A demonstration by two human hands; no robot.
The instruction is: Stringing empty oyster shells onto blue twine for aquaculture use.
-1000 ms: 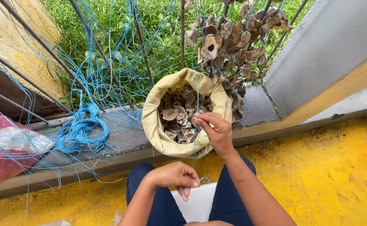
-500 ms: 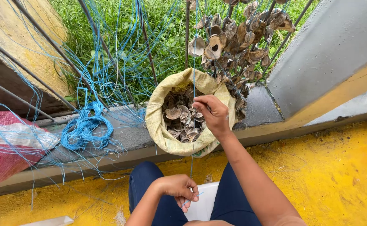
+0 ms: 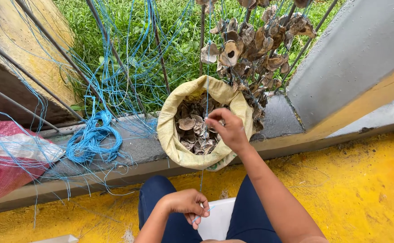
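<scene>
My right hand (image 3: pixel 227 128) reaches out over a yellow woven sack (image 3: pixel 170 135) full of oyster shells (image 3: pixel 192 130), fingers pinched on a thin blue string (image 3: pixel 207 94) that runs upward. My left hand (image 3: pixel 185 204) rests low above my knees, fingers closed on the lower end of the same string. Strings of threaded shells (image 3: pixel 255 45) hang from metal bars just behind the sack.
A coil of blue cord (image 3: pixel 91 141) lies on the concrete ledge (image 3: pixel 134 150) to the left, with loose blue strands trailing over the bars. A red and white sack (image 3: pixel 6 157) lies at far left. Grass lies beyond; yellow painted floor (image 3: pixel 363 189) is to the right.
My right hand has lifted slightly from the sack's mouth, drawing the string upward. My left hand stays near my knees.
</scene>
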